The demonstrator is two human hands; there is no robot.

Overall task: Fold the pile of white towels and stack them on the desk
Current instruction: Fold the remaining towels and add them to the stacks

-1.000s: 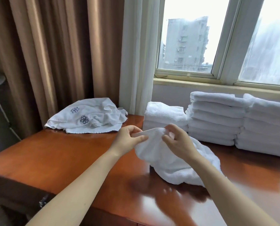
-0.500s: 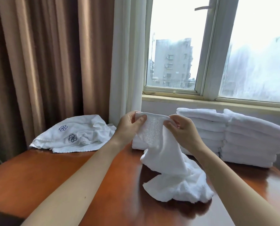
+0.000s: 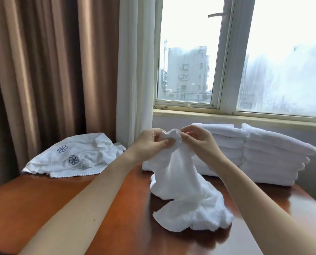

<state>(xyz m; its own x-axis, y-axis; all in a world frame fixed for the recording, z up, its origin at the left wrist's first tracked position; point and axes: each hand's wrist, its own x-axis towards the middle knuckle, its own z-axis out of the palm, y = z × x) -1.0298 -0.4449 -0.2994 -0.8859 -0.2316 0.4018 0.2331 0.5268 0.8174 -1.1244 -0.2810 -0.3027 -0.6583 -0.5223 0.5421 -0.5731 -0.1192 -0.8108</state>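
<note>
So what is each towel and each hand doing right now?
left hand: pinches the top edge of the held towel.
right hand: pinches the same edge, close beside the left hand.
held towel: unfolded, top lifted, bottom crumpled on the desk.
folded towels: stacked neatly below the window.
flower-marked pile: rumpled, not folded, at the desk's back left.

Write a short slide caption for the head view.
Left hand and right hand pinch the top edge of a white towel over the desk, folded stacks behind.
</note>
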